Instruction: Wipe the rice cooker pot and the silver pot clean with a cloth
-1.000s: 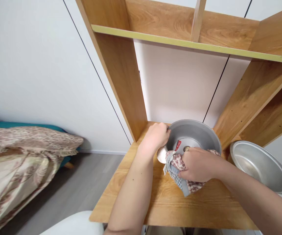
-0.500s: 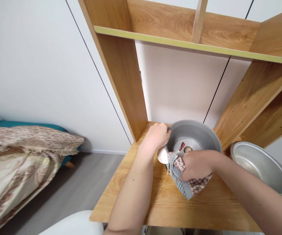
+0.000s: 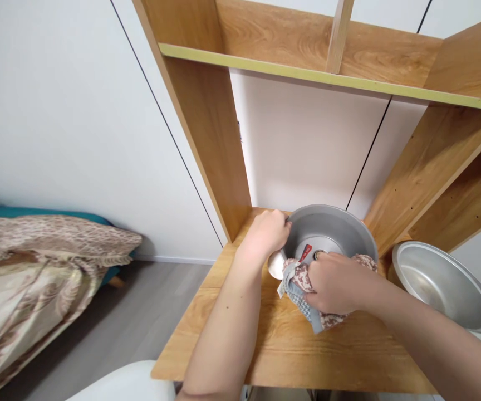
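Observation:
A round grey metal pot (image 3: 330, 220) stands on the wooden desktop. My left hand (image 3: 270, 229) is closed on its left rim. A white rounded piece (image 3: 276, 265) shows just below that hand; what it belongs to I cannot tell. My right hand (image 3: 334, 281) grips a patterned cloth (image 3: 303, 301), brown-and-white on one side and blue-grey on the other, against the pot's near rim. Part of the cloth hangs outside the pot, and part shows by the right rim. Inside on the pot's bottom are a red tag (image 3: 305, 253) and a small round fitting, partly covered by my right hand.
To the right of the pot lies an oval silver metal basin (image 3: 445, 287). Wooden shelf panels (image 3: 199, 128) rise on both sides, with a shelf edge (image 3: 328, 78) overhead. At left is a cloth-covered seat (image 3: 48, 278); a white chair (image 3: 127, 384) stands by the near edge.
My right hand has shifted slightly up and left with the cloth, whose hanging corner has risen a little. Cloth now shows at the right rim. My left hand stays in place.

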### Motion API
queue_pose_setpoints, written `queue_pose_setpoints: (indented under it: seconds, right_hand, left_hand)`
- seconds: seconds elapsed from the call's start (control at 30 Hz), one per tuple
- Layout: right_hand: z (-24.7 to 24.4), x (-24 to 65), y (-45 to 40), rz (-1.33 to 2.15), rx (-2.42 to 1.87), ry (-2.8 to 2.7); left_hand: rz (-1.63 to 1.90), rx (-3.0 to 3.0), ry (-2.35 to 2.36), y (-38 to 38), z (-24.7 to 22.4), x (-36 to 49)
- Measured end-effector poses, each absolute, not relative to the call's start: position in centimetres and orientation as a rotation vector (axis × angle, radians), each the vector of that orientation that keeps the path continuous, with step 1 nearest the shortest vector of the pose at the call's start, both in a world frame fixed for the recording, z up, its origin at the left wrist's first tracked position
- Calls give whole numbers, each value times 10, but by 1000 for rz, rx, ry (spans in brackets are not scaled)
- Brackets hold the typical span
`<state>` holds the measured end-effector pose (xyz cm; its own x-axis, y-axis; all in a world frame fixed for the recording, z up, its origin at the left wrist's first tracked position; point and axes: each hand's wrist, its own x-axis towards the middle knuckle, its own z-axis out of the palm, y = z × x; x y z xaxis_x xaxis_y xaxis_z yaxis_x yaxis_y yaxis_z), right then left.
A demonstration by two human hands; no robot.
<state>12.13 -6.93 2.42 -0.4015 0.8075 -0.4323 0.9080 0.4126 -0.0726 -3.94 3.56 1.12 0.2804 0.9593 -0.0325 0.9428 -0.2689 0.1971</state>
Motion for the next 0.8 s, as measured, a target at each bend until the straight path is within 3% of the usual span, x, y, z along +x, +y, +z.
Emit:
queue_pose_setpoints:
  seconds: [0.27, 0.57, 0.8]
  right_hand:
    - [26, 129, -50, -633, 1351, 2285]
    - [25, 117, -72, -384, 1478, 2351]
    - [27, 122, -66, -471, 1489, 2327]
  left_hand:
    - [173, 2360, 1772, 36, 11, -40]
    - [182, 2357, 1763, 37, 9, -41]
    - [171, 2370, 1765, 37, 8, -42]
